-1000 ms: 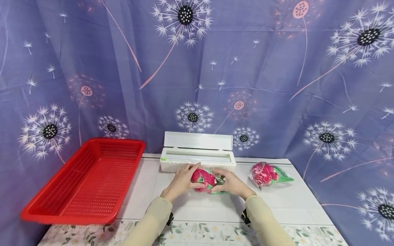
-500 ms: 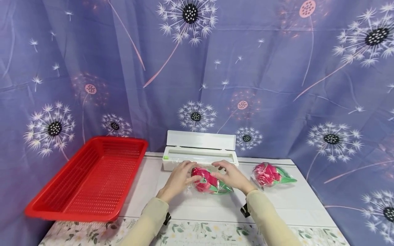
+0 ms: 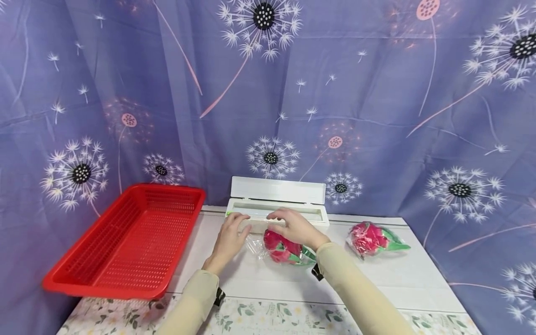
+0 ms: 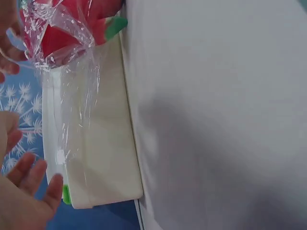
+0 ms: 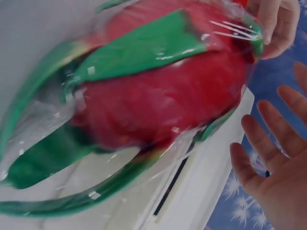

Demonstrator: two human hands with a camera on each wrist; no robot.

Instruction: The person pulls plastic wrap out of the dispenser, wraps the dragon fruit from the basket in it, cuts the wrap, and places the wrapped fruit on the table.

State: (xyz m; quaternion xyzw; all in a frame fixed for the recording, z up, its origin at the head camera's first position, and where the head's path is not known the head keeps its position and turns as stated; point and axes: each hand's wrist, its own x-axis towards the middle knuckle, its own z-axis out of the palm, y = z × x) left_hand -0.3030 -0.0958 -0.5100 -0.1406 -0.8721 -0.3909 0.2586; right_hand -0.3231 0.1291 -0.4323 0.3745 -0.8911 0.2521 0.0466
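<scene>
A toy-like dragon fruit (image 3: 284,249), red with green leaf tips, lies in clear plastic film in front of the white cling film dispenser (image 3: 247,204). Its wrap (image 4: 81,96) hangs loose toward the dispenser's left end. To the left of the fruit hovers my left hand (image 3: 229,236), fingers spread and holding nothing that I can see. Above the fruit is my right hand (image 3: 295,226), its fingers extended and apart in the right wrist view. The dispenser's lid (image 3: 278,190) stands raised, and a green slider (image 4: 66,194) shows at its left end.
On the left stands a red perforated plastic basket (image 3: 125,246). A second wrapped dragon fruit (image 3: 372,239) lies toward the right of the white table surface (image 3: 368,284). A purple dandelion-print curtain (image 3: 201,139) hangs behind and at both sides.
My left hand has come off the wrapped fruit and moved left. The right hand has let go, lifted and shifted left over it. The fruit stays in place while the head view turns slightly.
</scene>
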